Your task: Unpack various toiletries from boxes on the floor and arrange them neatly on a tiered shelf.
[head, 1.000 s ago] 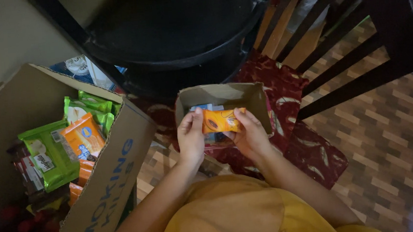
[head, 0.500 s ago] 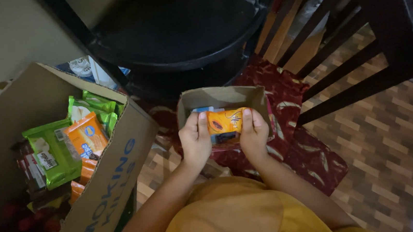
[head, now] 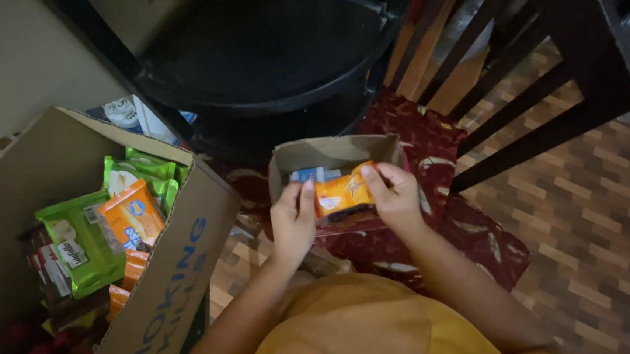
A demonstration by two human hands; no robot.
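Note:
An orange snack packet [head: 341, 194] is held between both hands just above the near edge of a small open cardboard box [head: 328, 154]. My left hand [head: 292, 219] grips the packet's left end and my right hand [head: 394, 194] grips its right end. Inside the small box, behind the packet, a blue and white packet [head: 307, 174] shows. The box rests on a dark red patterned mat [head: 436, 213].
A large cardboard carton [head: 167, 283] at the left holds several green and orange snack packets [head: 111, 221]. A black round plastic shelf [head: 262, 48] stands ahead. Dark wooden chair legs [head: 547, 116] cross the right side over a brick-patterned floor [head: 599, 224].
Both hands have shifted slightly with the orange packet, which now sits lower at the small box's near edge. The view has moved a little.

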